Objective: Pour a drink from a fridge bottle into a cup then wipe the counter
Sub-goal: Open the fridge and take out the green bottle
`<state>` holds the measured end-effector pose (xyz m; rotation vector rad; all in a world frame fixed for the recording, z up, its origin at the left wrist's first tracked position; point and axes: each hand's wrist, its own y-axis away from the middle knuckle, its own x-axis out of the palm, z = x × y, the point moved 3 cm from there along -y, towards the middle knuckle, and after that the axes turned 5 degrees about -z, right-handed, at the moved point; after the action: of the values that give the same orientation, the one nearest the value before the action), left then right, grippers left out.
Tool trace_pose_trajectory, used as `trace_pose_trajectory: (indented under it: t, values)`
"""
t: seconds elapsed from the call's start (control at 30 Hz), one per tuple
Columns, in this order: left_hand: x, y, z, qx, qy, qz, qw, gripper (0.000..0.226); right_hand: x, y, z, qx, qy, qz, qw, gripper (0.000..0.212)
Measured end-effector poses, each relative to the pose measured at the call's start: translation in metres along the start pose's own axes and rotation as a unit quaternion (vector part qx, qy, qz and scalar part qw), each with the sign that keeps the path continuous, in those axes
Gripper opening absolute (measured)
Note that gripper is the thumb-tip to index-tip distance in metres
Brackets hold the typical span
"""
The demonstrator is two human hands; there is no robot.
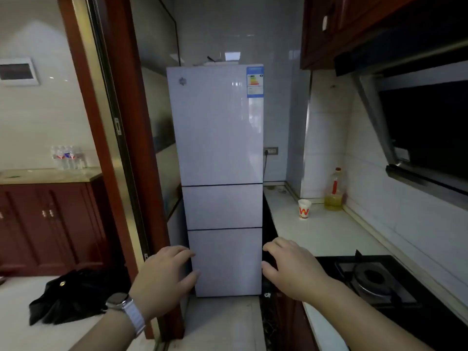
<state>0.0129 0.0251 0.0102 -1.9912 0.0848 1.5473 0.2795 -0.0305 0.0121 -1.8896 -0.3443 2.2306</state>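
Head view, and from the left we see a shrink-wrapped pack of clear water bottles [68, 157] on a beige-topped, red-brown wooden sideboard [50, 224]; their red and blue labels are too blurred for us to read. Below lies a crumpled black bag [76, 295] on a pale surface, beside the red-brown wooden door frame [124, 148]. Next comes the left hand [164, 277], with a silver-banded wristwatch [124, 310] on its wrist. Its fingers are loosely spread and hold nothing, raised before the left edge of the lowest door. The tall white three-door fridge [220, 138] fills the middle with all three doors closed. We can make out a small grey emblem at its upper left and a blue-topped energy label [255, 82] with coloured bars at its upper right, though no word on either is legible. A grey wall socket [271, 150] with a plugged cord sits just right of the fridge. The right hand [291, 269] is likewise relaxed and empty, held before the lowest door's right edge. Further right, the white paper cup [304, 209] stands upright on the white stone counter [316, 234], printed with a red "W". It stands near a clear plastic bottle of yellow oil [334, 192] with a red cap, which is by the tiled wall. Nearer us is a black gas hob [374, 279], and above it a dark range hood [417, 127].
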Motion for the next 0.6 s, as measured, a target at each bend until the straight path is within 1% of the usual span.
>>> trace_pose_trajectory:
  t: [0.13,0.23,0.4,0.6]
  values:
    - [0.024,-0.023,0.047,-0.011,0.033,-0.008,0.999,0.046,0.029,-0.048,0.016,0.014,-0.006,0.005,1.000,0.042]
    - [0.043,-0.041,0.089,-0.014,0.050,0.003,0.999,0.044,0.054,-0.087,0.033,0.022,-0.004,0.020,1.000,0.045]
    - [0.066,-0.074,0.156,-0.014,0.075,0.020,0.997,0.042,0.085,-0.141,0.060,0.030,-0.016,0.017,0.999,0.046]
    - [0.080,-0.116,0.199,-0.014,0.079,0.018,0.997,0.044,0.108,-0.189,0.076,0.043,-0.012,0.028,0.999,0.046]
